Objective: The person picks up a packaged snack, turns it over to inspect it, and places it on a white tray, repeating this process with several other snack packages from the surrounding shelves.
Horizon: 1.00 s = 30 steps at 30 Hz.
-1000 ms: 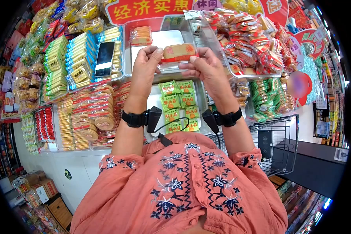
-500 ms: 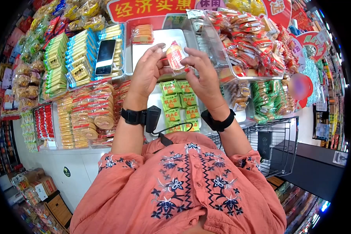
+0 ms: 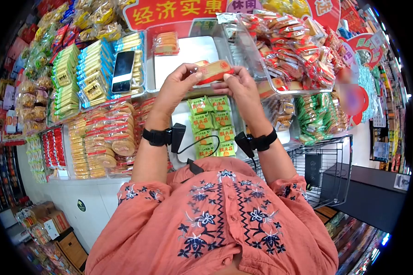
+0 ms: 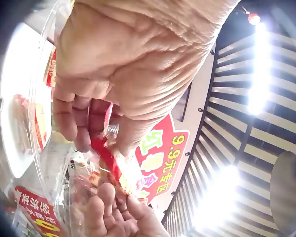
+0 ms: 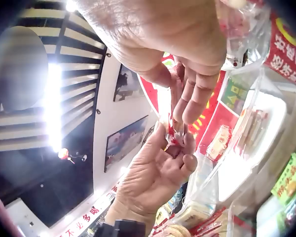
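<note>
A flat tan snack in a clear wrapper with a red edge [image 3: 215, 72] is held level between both hands. The left hand [image 3: 175, 89] pinches its left end, thumb on top; the right hand [image 3: 243, 89] pinches its right end. Just behind it shows part of another tan packet [image 3: 201, 63]. In the left wrist view the left hand [image 4: 123, 64] is close to the lens, gripping the red-edged wrapper [image 4: 108, 158], with the right hand [image 4: 123, 217] below. In the right wrist view the right hand [image 5: 163, 39] has fingers on the packet, opposite the left hand [image 5: 155, 175].
Behind the hands is a clear bin [image 3: 150, 64] with a stack of packets [image 3: 166, 43]. Left of it a phone [image 3: 123, 71] lies on wrapped snacks. Red-wrapped packets [image 3: 289, 41] fill a bin at right; green packets [image 3: 211, 119] lie below the hands; a wire cart [image 3: 328, 174] stands lower right.
Half a second ago the packet stood more upright, printed face showing, with the right fingers spread beside it. It has since turned level, tan side showing, and the right fingers have closed on its end.
</note>
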{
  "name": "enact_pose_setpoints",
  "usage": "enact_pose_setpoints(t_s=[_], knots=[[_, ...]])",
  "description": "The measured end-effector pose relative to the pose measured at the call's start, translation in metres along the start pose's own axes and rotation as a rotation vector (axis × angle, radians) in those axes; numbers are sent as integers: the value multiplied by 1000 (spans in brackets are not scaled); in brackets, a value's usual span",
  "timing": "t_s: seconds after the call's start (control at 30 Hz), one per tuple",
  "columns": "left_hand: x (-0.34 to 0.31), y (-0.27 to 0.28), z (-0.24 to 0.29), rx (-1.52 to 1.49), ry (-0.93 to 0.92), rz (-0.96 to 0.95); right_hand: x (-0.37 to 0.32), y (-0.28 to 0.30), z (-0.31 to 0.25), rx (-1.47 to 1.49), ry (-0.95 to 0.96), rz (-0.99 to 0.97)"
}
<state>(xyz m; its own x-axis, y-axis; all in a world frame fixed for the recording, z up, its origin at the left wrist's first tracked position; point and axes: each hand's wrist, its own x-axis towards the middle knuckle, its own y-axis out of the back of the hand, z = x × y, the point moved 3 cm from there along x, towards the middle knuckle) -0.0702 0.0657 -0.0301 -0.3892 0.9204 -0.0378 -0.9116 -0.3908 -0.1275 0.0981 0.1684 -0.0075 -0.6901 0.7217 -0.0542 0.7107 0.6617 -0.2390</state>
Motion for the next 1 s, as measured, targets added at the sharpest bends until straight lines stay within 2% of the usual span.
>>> enact_pose_setpoints(t_s=[0.07,0.17,0.27,0.37,0.47,0.6,0.67,0.73,0.77,0.83,0.93,1.0], knots=[[8,8,-3,66,38,36,-1,4,6,8,-97,59],[33,27,-8,200,58,148,-6,8,1,-46,-95,89],[57,39,-25,327,79,197,-9,14,0,-125,-122,44],[83,41,-47,379,50,152,-16,18,0,-134,-127,-31],[104,44,-69,665,55,221,-27,19,-11,-172,-141,-80],[101,46,-78,873,68,205,-48,26,-42,-167,-120,-87],[93,45,-78,1045,-110,282,-58,42,-68,-179,-20,-26],[84,39,-66,1019,-91,331,-69,62,-102,-172,106,91],[84,41,-67,1017,-249,352,-74,74,-120,-232,190,202],[78,37,-49,950,-285,351,-86,103,-152,-277,300,373],[69,31,-32,824,-235,361,-90,145,-181,-474,492,597],[56,24,-20,767,-260,356,-83,176,-185,-823,548,727]])
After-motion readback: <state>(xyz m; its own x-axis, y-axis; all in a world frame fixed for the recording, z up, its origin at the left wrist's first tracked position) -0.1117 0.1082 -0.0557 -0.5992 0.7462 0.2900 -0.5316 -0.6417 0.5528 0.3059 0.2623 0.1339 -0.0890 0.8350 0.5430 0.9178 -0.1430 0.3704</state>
